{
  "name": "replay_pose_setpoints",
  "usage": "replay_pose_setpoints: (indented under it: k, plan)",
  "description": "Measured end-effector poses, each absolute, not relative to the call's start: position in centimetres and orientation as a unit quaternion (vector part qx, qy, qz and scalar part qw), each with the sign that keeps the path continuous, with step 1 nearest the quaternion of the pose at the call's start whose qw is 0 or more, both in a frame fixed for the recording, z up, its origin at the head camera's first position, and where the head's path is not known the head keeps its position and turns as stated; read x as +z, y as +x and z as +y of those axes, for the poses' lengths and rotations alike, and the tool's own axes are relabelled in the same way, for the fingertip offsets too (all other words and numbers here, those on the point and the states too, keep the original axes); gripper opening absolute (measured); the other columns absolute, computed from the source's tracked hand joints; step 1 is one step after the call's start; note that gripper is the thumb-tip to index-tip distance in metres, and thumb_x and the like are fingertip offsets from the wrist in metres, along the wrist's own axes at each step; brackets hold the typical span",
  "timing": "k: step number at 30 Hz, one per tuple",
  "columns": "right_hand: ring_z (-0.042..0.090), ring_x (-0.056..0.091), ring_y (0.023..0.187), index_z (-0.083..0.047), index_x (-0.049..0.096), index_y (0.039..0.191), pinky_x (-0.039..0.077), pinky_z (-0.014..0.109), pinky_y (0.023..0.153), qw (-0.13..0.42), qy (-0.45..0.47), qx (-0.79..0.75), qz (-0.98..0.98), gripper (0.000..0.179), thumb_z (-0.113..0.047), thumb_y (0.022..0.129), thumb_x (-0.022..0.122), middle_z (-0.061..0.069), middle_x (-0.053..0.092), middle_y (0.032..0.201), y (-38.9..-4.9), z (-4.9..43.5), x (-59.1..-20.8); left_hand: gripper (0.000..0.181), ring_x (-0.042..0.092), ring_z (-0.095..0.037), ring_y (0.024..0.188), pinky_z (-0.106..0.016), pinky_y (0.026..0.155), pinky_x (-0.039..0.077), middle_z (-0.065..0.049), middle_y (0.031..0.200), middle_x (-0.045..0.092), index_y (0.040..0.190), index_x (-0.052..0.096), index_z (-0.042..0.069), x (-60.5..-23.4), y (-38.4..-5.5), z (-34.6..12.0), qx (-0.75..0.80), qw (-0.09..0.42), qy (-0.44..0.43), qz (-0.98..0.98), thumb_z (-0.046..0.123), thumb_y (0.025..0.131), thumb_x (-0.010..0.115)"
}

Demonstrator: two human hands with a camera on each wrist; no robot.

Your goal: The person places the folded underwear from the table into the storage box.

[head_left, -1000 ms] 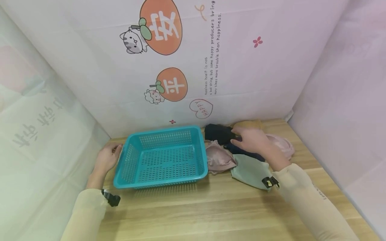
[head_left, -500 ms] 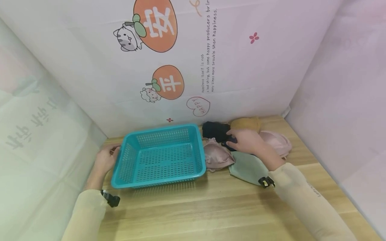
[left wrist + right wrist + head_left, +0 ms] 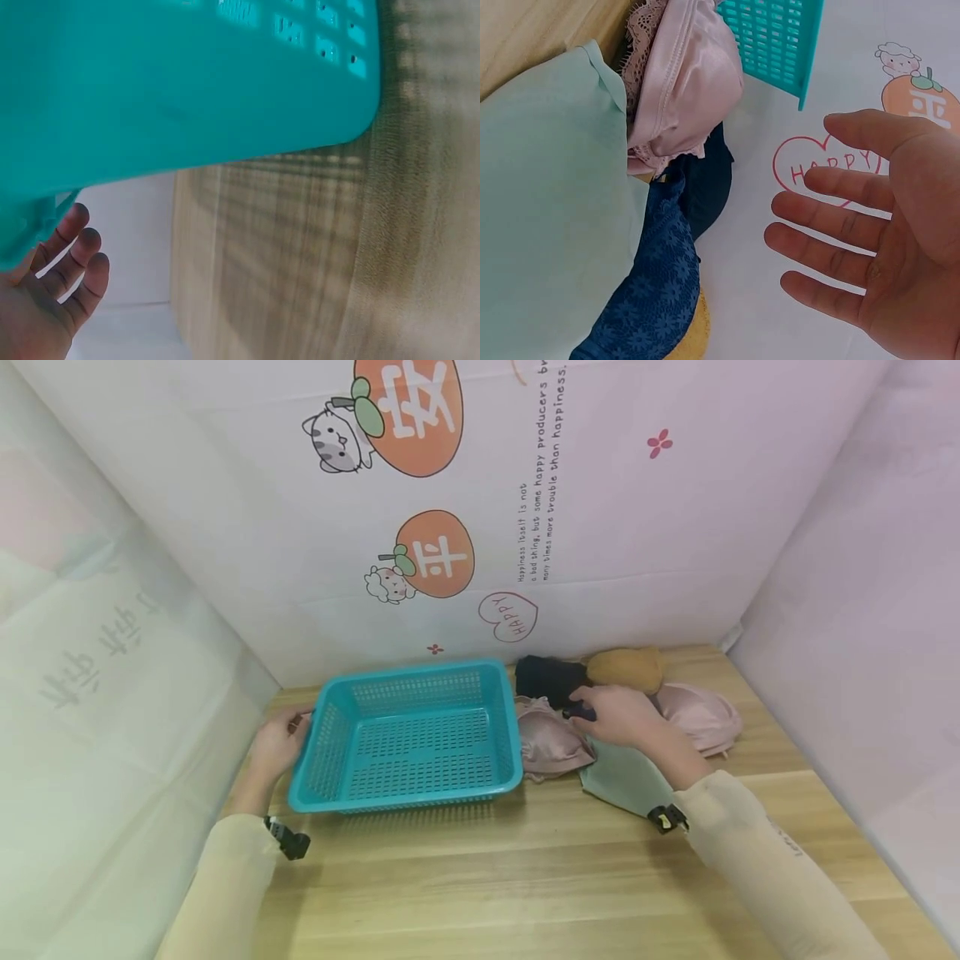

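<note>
At its left edge, a teal perforated basket (image 3: pixel 423 747) has its rim gripped by my left hand (image 3: pixel 277 745). The left wrist view shows that hand's curled fingers (image 3: pixel 86 270) by the basket's rim (image 3: pixel 64 206); the thumb is partly hidden. My right hand (image 3: pixel 618 717) hovers over a pile of bras, and in the right wrist view it has its fingers spread with nothing in them. Under and around it lie a navy lace bra (image 3: pixel 656 277), a dusty pink bra (image 3: pixel 551 743), a pale green bra (image 3: pixel 626 777), a black bra (image 3: pixel 547 678) and a mustard bra (image 3: pixel 626 668).
A pale pink bra (image 3: pixel 697 717) lies right of my right hand. The wooden table (image 3: pixel 465 877) meets a printed white cloth wall (image 3: pixel 600 552) at the back, with further cloth walls on both sides. The bras lie close against the basket's right side.
My right hand has drawn back slightly from the mustard bra toward the near side, over the navy bra. The left hand stays at the basket's rim. The head view has shifted a little.
</note>
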State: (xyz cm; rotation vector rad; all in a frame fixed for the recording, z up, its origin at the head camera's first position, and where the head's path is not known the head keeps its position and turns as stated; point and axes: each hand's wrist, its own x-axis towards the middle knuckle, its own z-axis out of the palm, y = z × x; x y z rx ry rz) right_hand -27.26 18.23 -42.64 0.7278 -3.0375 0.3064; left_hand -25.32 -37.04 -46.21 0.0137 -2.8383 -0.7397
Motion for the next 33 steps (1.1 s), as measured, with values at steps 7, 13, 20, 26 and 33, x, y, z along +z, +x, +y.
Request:
replay_pose_setpoints:
  k: [7, 13, 20, 26, 33]
  plan:
    - [0.028, 0.072, 0.096, -0.008, 0.064, 0.129, 0.059, 0.046, 0.073, 0.005, 0.244, 0.099, -0.965, 0.044, -0.034, 0.094, 0.067, 0.013, 0.075, 0.109, -27.1, 18.2, -43.2, 0.036, 0.065, -0.032, 0.088, -0.035, 0.069, 0.050, -0.021, 0.103, 0.069, 0.135, 0.059, 0.002, -46.7, -25.5, -37.1, -0.257, 0.116, -0.003, -0.959, 0.020, 0.107, 0.045]
    - [0.027, 0.071, 0.096, -0.007, 0.064, 0.129, 0.058, 0.047, 0.075, 0.010, 0.245, 0.100, -0.964, 0.043, -0.033, 0.094, 0.068, 0.013, 0.075, 0.109, -27.1, 18.2, -43.8, 0.037, 0.066, -0.032, 0.087, -0.031, 0.067, 0.048, -0.022, 0.103, 0.069, 0.137, 0.057, 0.003, -47.1, -25.8, -37.3, -0.267, 0.113, 0.000, -0.957, 0.021, 0.108, 0.044]
    - [0.027, 0.071, 0.095, -0.008, 0.064, 0.129, 0.058, 0.047, 0.074, 0.001, 0.243, 0.103, -0.965, 0.043, -0.033, 0.095, 0.067, 0.013, 0.075, 0.109, -27.0, 18.2, -44.0, 0.041, 0.067, -0.033, 0.093, -0.029, 0.069, 0.049, -0.022, 0.108, 0.069, 0.142, 0.054, 0.006, -47.3, -25.9, -37.6, -0.299, 0.096, 0.009, -0.949, 0.027, 0.109, 0.042]
    - [0.028, 0.071, 0.092, -0.008, 0.064, 0.129, 0.057, 0.047, 0.070, -0.003, 0.243, 0.100, -0.965, 0.043, -0.032, 0.094, 0.067, 0.013, 0.075, 0.107, -26.9, 18.1, -43.9, 0.043, 0.065, -0.025, 0.085, -0.028, 0.067, 0.049, -0.020, 0.105, 0.070, 0.143, 0.053, 0.008, -47.5, -25.9, -37.7, -0.320, 0.089, 0.014, -0.943, 0.031, 0.108, 0.041]
    - [0.028, 0.071, 0.094, -0.009, 0.063, 0.130, 0.057, 0.047, 0.070, -0.008, 0.237, 0.100, -0.966, 0.043, -0.032, 0.094, 0.066, 0.012, 0.075, 0.109, -26.8, 18.2, -44.1, 0.043, 0.059, -0.014, 0.072, -0.028, 0.062, 0.048, -0.018, 0.095, 0.070, 0.141, 0.053, 0.006, -47.7, -26.1, -37.8, -0.316, 0.097, 0.008, -0.944, 0.031, 0.108, 0.043]
